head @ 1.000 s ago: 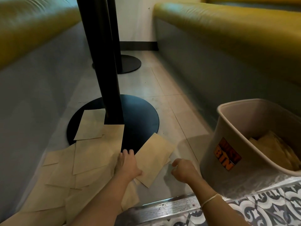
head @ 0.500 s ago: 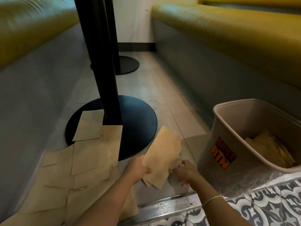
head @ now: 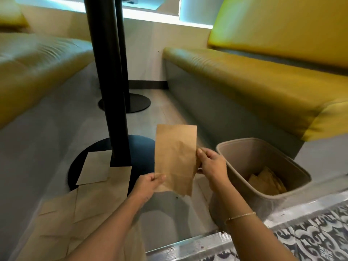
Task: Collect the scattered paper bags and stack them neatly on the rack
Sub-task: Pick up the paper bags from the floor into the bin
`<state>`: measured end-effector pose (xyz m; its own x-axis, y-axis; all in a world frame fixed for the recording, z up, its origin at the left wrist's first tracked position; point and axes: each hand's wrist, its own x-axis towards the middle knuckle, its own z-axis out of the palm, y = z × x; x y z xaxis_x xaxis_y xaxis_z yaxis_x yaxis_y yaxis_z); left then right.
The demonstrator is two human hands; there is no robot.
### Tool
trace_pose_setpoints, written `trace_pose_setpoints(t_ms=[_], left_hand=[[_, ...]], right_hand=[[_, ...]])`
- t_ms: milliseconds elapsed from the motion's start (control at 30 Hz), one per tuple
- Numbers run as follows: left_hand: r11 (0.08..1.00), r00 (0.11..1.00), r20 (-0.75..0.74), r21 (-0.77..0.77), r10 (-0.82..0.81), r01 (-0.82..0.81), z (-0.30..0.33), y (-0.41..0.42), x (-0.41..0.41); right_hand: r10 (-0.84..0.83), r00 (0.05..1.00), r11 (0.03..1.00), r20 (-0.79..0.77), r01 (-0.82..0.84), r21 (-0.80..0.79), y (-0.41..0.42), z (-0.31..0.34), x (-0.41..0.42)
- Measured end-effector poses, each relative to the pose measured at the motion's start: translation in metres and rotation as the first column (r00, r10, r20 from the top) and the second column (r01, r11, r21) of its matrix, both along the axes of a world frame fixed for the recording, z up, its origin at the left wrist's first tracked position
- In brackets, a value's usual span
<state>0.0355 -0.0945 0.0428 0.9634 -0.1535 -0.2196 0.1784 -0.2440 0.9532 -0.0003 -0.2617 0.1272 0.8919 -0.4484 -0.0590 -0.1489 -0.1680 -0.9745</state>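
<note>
Hands first: both now grip one brown paper bag (head: 175,157), held upright in the air between the two booth seats. The left hand (head: 148,185) pinches its lower left corner between thumb and fingers, and the right hand (head: 211,164) pinches the right edge at about mid-height. A second ago this bag lay flat on the floor against the black table base (head: 139,147), with the left hand pressing on it and the right hand curled beside it, holding nothing; half a second ago the left hand alone had it partly raised. So the bag has been lifted clear of the floor and turned square to the face, which looks like straightening it before it is put away.

Just right of the right hand stands the beige bin (head: 263,147), with several paper bags already lying inside it at the bottom. To the left, the scattered bags on the floor (head: 84,204) overlap one another, and one sheet (head: 94,168) rests on the table base against the black table pole (head: 113,81); those have not moved. Yellow bench seats (head: 244,76) flank the aisle.

My judgement is that collecting is well under way but far from done: many bags remain on the floor, and no rack is in view.
</note>
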Motion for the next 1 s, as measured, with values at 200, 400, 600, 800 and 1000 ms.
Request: trace_pose_setpoints(t_ms=[200,400,600,800,1000], left_hand=[[0.976,0.971,0.152,-0.138,0.187,-0.166,0.07,-0.026,0.004],[0.999,0.927,0.372,-0.005,0.049,-0.051,0.127,-0.08,-0.006],[0.952,0.863,0.458,0.296,-0.214,0.079,0.147,-0.145,-0.034],[0.947,0.801,0.529,0.292,-0.279,0.137,0.142,-0.176,-0.05],[0.91,0.842,0.44,0.393,-0.312,0.132,0.117,-0.173,-0.048]], right_hand=[[-0.332,0.879,0.841,0.342,0.44,-0.315,-0.042,0.095,-0.029],[-0.485,0.787,0.723,0.381,0.606,-0.333,-0.097,0.114,-0.054],[-0.538,0.819,0.771,0.201,0.574,-0.276,-0.106,0.09,-0.056],[-0.514,0.825,0.78,0.237,0.564,-0.271,-0.114,0.09,-0.052],[-0.463,0.86,0.793,0.214,0.51,-0.332,-0.103,0.08,-0.043]])
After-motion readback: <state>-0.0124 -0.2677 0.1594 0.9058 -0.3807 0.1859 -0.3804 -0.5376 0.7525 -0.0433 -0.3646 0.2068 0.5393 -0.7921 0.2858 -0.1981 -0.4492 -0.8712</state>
